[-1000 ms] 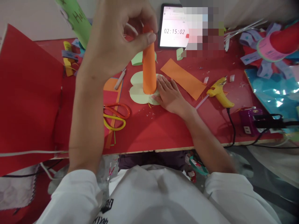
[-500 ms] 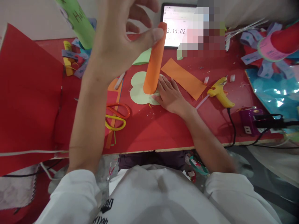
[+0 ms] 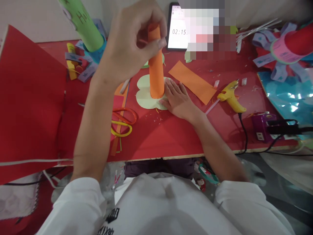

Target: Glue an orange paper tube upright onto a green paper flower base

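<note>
An orange paper tube (image 3: 156,75) stands upright on a pale green, petal-shaped paper base (image 3: 144,98). My left hand (image 3: 144,36) is closed round the tube's top, thumb in front and fingers curled behind it. My right hand (image 3: 178,99) lies flat with fingers stretched out, its fingertips on the right side of the base, close beside the tube's foot. Part of the base is hidden under that hand. Behind the tube shows another piece of green paper (image 3: 163,59), mostly covered.
Scissors (image 3: 122,130) and paper strips lie at left. An orange paper rectangle (image 3: 193,81) and a yellow glue gun (image 3: 230,96) with its cord lie at right, near a purple power box (image 3: 262,125). A tablet (image 3: 177,36) stands behind. Finished paper tubes flank the red table.
My left fingers have closed round the tube's top, and the tube's upper end has swung left, from leaning right to nearly upright. My right hand has stayed in place.
</note>
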{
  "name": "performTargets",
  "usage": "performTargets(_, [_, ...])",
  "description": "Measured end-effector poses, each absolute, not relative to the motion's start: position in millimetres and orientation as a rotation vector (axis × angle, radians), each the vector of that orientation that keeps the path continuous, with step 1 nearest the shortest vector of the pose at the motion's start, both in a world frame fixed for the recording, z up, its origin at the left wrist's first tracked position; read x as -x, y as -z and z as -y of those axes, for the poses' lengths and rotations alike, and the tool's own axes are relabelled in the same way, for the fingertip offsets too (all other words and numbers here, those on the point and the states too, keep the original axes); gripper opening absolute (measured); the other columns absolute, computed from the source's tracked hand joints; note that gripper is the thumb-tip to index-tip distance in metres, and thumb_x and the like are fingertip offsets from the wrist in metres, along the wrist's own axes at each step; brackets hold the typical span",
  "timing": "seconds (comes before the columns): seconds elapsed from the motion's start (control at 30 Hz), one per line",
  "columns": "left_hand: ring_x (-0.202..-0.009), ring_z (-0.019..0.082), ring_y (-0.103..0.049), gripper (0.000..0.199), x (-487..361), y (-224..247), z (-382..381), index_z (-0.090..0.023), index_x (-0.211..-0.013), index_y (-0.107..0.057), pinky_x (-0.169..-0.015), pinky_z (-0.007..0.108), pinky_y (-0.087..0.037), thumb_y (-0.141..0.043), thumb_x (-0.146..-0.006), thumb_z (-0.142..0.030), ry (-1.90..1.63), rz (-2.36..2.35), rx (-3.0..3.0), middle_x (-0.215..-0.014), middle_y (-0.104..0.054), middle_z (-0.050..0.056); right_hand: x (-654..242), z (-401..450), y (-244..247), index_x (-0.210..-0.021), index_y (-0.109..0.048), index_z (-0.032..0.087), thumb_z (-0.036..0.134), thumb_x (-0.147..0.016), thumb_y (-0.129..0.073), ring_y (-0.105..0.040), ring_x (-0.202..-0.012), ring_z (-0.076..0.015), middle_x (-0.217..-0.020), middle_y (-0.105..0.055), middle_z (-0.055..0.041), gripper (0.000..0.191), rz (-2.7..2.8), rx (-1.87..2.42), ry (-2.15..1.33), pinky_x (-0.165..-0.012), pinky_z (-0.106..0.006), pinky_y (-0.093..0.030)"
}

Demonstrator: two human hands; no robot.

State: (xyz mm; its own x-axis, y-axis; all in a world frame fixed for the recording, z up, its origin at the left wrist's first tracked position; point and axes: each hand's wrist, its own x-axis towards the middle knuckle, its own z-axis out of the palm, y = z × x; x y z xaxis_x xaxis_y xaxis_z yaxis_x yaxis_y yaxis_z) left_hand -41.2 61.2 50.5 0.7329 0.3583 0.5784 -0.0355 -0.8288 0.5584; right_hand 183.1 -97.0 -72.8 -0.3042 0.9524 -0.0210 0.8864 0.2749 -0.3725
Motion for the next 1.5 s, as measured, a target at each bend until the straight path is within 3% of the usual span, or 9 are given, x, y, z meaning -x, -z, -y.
performTargets(0.07, [-0.098, 0.027, -0.072, 0.025, 36.5, -52.2, -44.0, -0.032, -0.112, -0.073, -0.079, 0.043, -0.067, -0.086, -0.092, -0.041, -0.952, -0.237, -2.316, -0.113, -0.071, 0.005, -182.8, 97.1, 73.3, -0.18, -0.025, 0.008, 0.054, -0.114, -0.04, -0.017, -0.178, -0.0371, -0.189, -0.022, -0.0213, 0.082, 2.334, 1.71, -0.456, -0.144, -0.066, -0.008])
performTargets(0.17, [-0.118, 0.031, -0.07, 0.03, 15.0, -51.8, 1.1, -0.033, -0.127, -0.067, -0.095, 0.052, -0.068, -0.062, -0.11, -0.057, -1.445, -0.404, -1.864, -0.105, -0.068, 0.006, -185.1, 98.2, 72.7, -0.179, -0.026, 0.009, 0.054, -0.114, -0.04, -0.019, -0.178, -0.0375, -0.189, -0.021, -0.0215, 0.081, 2.341, 1.698, -0.455, -0.143, -0.069, -0.01])
performTargets(0.37, [-0.119, 0.029, -0.072, 0.04, -13.1, -52.1, 43.2, -0.028, -0.13, -0.063, -0.095, 0.05, -0.067, -0.04, -0.118, -0.058, -1.46, -0.438, -1.796, -0.102, -0.064, 0.006, -198.6, 101.0, 58.6, -0.17, -0.05, 0.023, 0.051, -0.116, -0.042, -0.039, -0.171, -0.0349, -0.18, -0.048, -0.0118, 0.061, 2.377, 1.629, -0.377, -0.143, -0.069, -0.013])
performTargets(0.5, [-0.102, 0.023, -0.072, 0.03, 5.6, -53.6, 7.2, -0.025, -0.119, -0.066, -0.086, 0.043, -0.066, -0.049, -0.116, -0.049, -1.364, -0.492, -2.001, -0.096, -0.061, 0.004, -200.8, 101.4, 44.2, -0.153, -0.07, 0.024, 0.041, -0.116, -0.039, -0.059, -0.155, -0.0333, -0.162, -0.068, -0.0083, 0.051, 2.366, 1.572, -0.347, -0.143, -0.063, -0.023])
performTargets(0.6, [-0.085, 0.019, -0.064, 0.007, 22.3, -54.6, -22.0, -0.023, -0.107, -0.069, -0.07, 0.034, -0.056, -0.066, -0.103, -0.027, -1.12, -0.399, -2.416, -0.097, -0.064, 0.004, -197.6, 101.9, 36.8, -0.14, -0.08, 0.025, 0.033, -0.114, -0.036, -0.068, -0.144, -0.032, -0.15, -0.077, -0.0057, 0.052, 2.354, 1.543, -0.416, -0.136, -0.058, -0.041])
performTargets(0.73, [-0.078, 0.019, -0.06, 0.012, 26.8, -55.8, -32.7, -0.026, -0.109, -0.07, -0.063, 0.032, -0.051, -0.066, -0.099, -0.02, -1.064, -0.395, -2.531, -0.095, -0.066, 0.005, -193.4, 102.8, 33.2, -0.131, -0.085, 0.025, 0.024, -0.106, -0.038, -0.071, -0.14, -0.0337, -0.146, -0.079, -0.0056, 0.052, 2.322, 1.59, -0.436, -0.119, -0.056, -0.057])
performTargets(0.97, [-0.078, 0.018, -0.059, 0.014, 23.1, -63.5, -12.7, -0.025, -0.107, -0.071, -0.068, 0.033, -0.053, -0.067, -0.098, -0.015, -1.059, -0.487, -2.52, -0.093, -0.065, 0.004, -201.3, 102.0, 35.3, -0.129, -0.085, 0.029, 0.023, -0.106, -0.043, -0.072, -0.138, -0.0321, -0.145, -0.08, -0.0015, 0.048, 2.337, 1.507, -0.423, -0.116, -0.052, -0.058])
performTargets(1.17, [-0.087, 0.012, -0.064, 0.012, 29.2, -74.1, 4.7, -0.017, -0.115, -0.071, -0.075, 0.027, -0.055, -0.066, -0.104, -0.017, -1.05, -0.588, -2.649, -0.097, -0.066, 0.0, -208.7, 95.0, 47.6, -0.113, -0.088, 0.025, 0.02, -0.1, -0.054, -0.078, -0.114, -0.0289, -0.127, -0.083, -0.0091, 0.037, 2.378, 1.285, -0.436, -0.098, -0.042, -0.061])
performTargets(1.5, [-0.089, 0.011, -0.068, 0.009, 30.0, -76.5, 10.2, -0.016, -0.114, -0.07, -0.076, 0.024, -0.055, -0.067, -0.107, -0.021, -1.026, -0.608, -2.702, -0.099, -0.066, -0.001, -210.0, 95.8, 50.8, -0.116, -0.088, 0.024, 0.019, -0.099, -0.054, -0.075, -0.1, -0.027, -0.111, -0.08, -0.0106, 0.039, 2.412, 1.311, -0.389, -0.085, -0.038, -0.054])
